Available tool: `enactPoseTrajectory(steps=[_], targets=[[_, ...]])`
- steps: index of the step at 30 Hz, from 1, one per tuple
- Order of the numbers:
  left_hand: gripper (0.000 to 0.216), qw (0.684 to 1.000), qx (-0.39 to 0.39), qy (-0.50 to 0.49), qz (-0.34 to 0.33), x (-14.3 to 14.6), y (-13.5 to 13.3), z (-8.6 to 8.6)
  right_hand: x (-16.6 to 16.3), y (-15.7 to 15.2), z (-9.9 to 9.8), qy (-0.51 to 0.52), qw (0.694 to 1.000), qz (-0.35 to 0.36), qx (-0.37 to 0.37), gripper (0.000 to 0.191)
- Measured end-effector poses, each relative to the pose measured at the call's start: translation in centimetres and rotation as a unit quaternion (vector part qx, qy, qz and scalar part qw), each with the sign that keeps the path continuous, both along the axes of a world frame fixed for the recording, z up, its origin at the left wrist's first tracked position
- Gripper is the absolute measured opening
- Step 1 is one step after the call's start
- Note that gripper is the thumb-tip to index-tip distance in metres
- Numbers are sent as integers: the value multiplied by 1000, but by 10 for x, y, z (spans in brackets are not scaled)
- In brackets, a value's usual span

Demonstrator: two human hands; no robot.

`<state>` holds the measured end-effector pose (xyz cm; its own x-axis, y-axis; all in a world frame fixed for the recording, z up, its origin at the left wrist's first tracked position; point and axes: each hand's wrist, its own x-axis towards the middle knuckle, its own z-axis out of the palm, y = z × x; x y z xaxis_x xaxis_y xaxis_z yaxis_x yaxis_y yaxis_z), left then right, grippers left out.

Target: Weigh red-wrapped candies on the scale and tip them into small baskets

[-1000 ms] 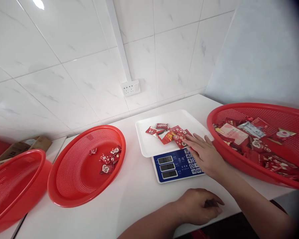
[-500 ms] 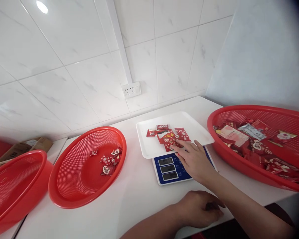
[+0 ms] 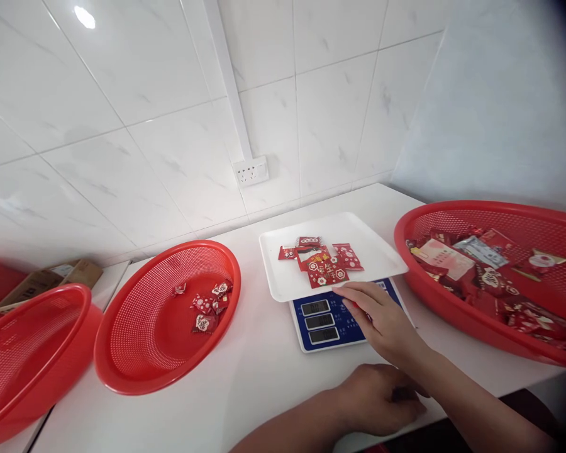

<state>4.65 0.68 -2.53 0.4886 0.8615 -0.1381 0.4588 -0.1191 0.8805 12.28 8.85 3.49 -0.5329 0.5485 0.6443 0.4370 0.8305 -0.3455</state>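
My right hand (image 3: 385,319) hovers over the blue and white digital scale (image 3: 332,336), with its fingertips by the near edge of the scale's white tray (image 3: 283,286). Its thumb and fingers are drawn together, and a bit of red shows between them that I cannot make out. Several small red packets lie on the tray, the frontmost a patterned red packet (image 3: 327,270). My left hand (image 3: 384,399) rests on the table in front of the scale. Its fingers are loosely curled, with nothing visible in them.
A red basket (image 3: 405,226) on the right holds many red packets. To the left, another red basket (image 3: 122,384) has several wrapped pieces. A third red basket (image 3: 75,292) stands far left, before a cardboard box (image 3: 82,272). The tiled wall has a socket (image 3: 251,171).
My right hand has drawn back from the packets toward the tray's near edge, and its spread fingers have come together. The front packet lies differently. My left hand stays put.
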Motion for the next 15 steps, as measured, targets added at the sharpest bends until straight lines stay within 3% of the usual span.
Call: enactPoseTrajectory(steps=[4, 9, 15], targets=[[32, 1000, -3, -8, 7, 1, 0, -1, 23, -10, -13, 51, 998, -1, -36, 21], [33, 999, -14, -27, 26, 2, -2, -2, 56, -17, -35, 59, 993, -81, -66, 18], [34, 998, -18, -51, 34, 3, -4, -4, 97, -19, -23, 34, 979, -200, -8, 29]])
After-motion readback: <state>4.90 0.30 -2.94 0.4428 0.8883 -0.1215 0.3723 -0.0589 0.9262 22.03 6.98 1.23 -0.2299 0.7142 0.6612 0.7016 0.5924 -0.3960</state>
